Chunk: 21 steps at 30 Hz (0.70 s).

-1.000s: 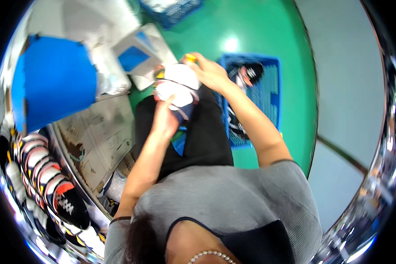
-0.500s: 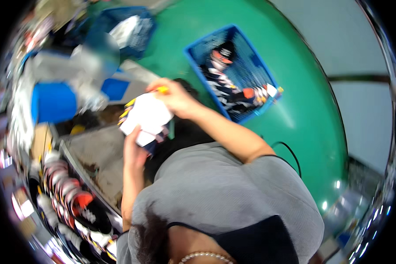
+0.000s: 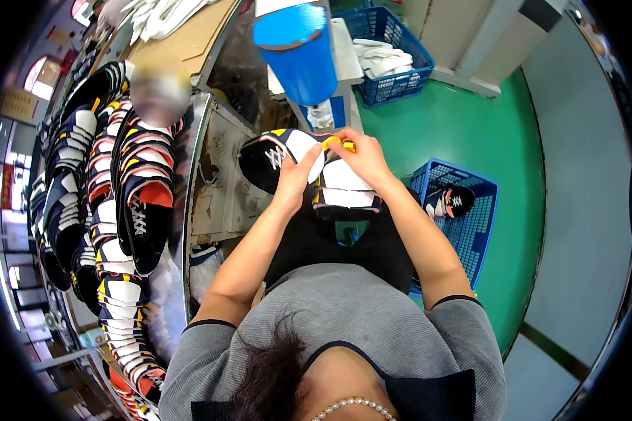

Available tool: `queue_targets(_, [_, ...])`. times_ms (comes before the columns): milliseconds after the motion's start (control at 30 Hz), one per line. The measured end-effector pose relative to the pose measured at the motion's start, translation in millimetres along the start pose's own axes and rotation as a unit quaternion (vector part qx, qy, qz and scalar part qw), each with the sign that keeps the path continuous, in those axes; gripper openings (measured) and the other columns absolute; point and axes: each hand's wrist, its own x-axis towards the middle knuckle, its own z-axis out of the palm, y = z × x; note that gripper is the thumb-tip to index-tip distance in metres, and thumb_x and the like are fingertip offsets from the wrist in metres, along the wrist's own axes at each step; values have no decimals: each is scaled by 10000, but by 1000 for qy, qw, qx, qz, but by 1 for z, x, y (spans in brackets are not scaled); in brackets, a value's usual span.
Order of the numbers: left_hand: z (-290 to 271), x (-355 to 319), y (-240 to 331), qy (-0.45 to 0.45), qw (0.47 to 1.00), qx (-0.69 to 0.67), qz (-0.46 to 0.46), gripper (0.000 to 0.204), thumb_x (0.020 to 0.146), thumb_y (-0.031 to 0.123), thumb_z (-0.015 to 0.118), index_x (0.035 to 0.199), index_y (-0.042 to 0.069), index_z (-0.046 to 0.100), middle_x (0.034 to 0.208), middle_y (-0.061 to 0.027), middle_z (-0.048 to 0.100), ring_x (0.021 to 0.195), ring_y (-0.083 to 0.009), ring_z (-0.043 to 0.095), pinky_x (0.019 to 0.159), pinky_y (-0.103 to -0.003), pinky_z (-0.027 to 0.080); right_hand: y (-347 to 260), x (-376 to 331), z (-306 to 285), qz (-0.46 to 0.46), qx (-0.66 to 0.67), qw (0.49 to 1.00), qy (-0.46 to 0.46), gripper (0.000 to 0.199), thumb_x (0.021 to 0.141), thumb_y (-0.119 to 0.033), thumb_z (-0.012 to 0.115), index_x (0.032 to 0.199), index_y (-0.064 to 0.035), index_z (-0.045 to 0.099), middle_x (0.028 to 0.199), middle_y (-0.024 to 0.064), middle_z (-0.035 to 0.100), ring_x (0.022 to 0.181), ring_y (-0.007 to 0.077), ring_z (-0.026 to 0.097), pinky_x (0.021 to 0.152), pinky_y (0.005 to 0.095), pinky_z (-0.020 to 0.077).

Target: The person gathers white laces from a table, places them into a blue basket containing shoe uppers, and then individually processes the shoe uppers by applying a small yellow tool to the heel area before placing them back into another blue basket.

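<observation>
A black, white and yellow shoe upper lies over my lap, and my left hand presses down on its white part. My right hand grips a small yellow tool at the upper's edge. Under that hand a small stack of similar uppers rests on my knees. Both hands meet over the same piece.
Rows of finished black, white and orange uppers hang on a rack at my left, beside a worn metal workbench. A blue cylinder stands ahead. One blue crate holds an upper on the green floor at right; another crate holds white pieces.
The view has swung, so the rack now fills the left side. My hands have stayed together on the upper, which now lies flatter across my lap.
</observation>
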Motion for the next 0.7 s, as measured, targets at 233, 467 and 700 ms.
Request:
queue_targets(233, [-25,65,9,8,1000,-2,-9,342,849,179,647,1131,3,566,1051,-63,629,921,-142,600,819,-280,457,12,63,2,130,255,955,-76,145,885,-133,612,906,9,631,818,69,672,747,91,588,670,221,465])
queue_targets(467, [-22,114,7,46,963,-209,-164,283,878,102,478,1106,-25,587,1075,-134,640,961,-226,625,853,-337,484,49,101,3,126,274,948,-99,167,903,-153,588,887,8,630,802,48,651,724,95,575,673,232,460])
queue_targets(700, [-56,61,33,149,948,-270,-77,249,940,174,469,1070,-33,515,974,-174,626,867,-286,630,808,-386,515,65,58,-65,229,244,938,86,264,930,-255,555,888,-4,626,767,31,608,669,107,564,598,241,469])
